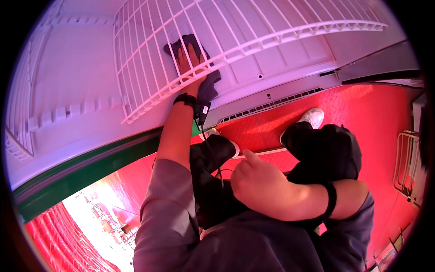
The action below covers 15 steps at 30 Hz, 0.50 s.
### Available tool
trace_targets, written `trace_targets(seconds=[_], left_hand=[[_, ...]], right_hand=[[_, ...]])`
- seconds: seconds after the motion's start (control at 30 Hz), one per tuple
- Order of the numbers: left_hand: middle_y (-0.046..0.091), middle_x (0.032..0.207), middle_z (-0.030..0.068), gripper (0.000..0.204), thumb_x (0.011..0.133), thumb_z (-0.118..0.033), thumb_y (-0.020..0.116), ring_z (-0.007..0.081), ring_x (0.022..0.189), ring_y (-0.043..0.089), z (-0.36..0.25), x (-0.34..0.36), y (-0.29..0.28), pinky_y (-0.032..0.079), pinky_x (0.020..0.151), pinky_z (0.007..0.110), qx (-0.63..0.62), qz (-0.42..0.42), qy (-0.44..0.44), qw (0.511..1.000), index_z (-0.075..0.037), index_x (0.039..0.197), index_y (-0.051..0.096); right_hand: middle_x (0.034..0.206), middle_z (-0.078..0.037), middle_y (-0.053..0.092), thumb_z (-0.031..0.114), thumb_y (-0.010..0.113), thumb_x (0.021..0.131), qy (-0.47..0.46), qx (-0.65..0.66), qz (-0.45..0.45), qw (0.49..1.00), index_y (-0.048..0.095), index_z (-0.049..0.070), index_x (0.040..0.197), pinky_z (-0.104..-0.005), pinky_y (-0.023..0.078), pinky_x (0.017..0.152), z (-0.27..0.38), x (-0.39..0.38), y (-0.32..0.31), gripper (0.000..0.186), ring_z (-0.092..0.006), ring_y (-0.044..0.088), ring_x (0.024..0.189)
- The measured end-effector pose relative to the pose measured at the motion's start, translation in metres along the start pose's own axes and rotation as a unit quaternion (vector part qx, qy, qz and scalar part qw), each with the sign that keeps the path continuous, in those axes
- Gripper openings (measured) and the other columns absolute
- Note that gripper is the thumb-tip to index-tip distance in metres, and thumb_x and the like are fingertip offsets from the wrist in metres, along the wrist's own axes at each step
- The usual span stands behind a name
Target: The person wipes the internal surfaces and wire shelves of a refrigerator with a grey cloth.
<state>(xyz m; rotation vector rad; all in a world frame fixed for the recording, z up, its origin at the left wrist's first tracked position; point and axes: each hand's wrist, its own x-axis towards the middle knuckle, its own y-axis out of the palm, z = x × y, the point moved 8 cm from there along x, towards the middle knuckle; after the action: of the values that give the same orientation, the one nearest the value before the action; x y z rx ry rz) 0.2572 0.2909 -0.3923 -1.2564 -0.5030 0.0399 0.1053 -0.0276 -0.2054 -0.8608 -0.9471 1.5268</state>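
My left hand [190, 63] lies flat with fingers outstretched on a dark grey cloth [208, 86], pressed to the pale inner surface of a refrigerator [244, 72], seen through the bars of a white wire shelf [145, 104]. A black band with a small device and cable [202, 111] is on that wrist. Lower right, over my black-trousered legs, my right hand [256, 179] has its fingers curled in; whatever they hold, if anything, is hidden.
A green edge strip [90, 158] and dark vent grille [267, 103] run along the refrigerator's front. My white shoes [311, 117] rest on red textured flooring [371, 118]. A metal rack [401, 167] stands at the right; red curtain-like material [68, 235] hangs lower left.
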Motion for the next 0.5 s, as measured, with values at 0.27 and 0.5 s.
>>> trace_targets(seconds=[0.27,0.5], left_hand=[[0.046,0.144,0.027,0.059,0.095,-0.043,0.049,0.0407,0.134,0.043,0.001,0.046,0.005,0.035,0.107,0.054,-0.051,-0.02,-0.026,0.998,-0.001,0.137,0.05],[0.038,0.15,0.0257,0.063,0.096,-0.045,0.045,0.0401,0.139,0.036,0.024,0.075,0.024,0.03,0.112,0.05,-0.091,0.032,-0.067,0.993,0.0,0.14,0.047]], right_hand=[[0.082,-0.011,0.063,0.016,0.06,0.078,0.041,-0.029,0.015,0.999,0.066,-0.002,0.095,-0.0447,0.044,0.098,-0.002,-0.009,-0.003,0.026,-0.0277,0.061,0.085],[0.103,-0.017,0.066,0.018,0.058,0.083,0.044,-0.035,0.079,0.995,0.062,-0.004,0.117,-0.0493,0.041,0.103,-0.006,-0.011,0.004,0.041,-0.0367,0.061,0.105]])
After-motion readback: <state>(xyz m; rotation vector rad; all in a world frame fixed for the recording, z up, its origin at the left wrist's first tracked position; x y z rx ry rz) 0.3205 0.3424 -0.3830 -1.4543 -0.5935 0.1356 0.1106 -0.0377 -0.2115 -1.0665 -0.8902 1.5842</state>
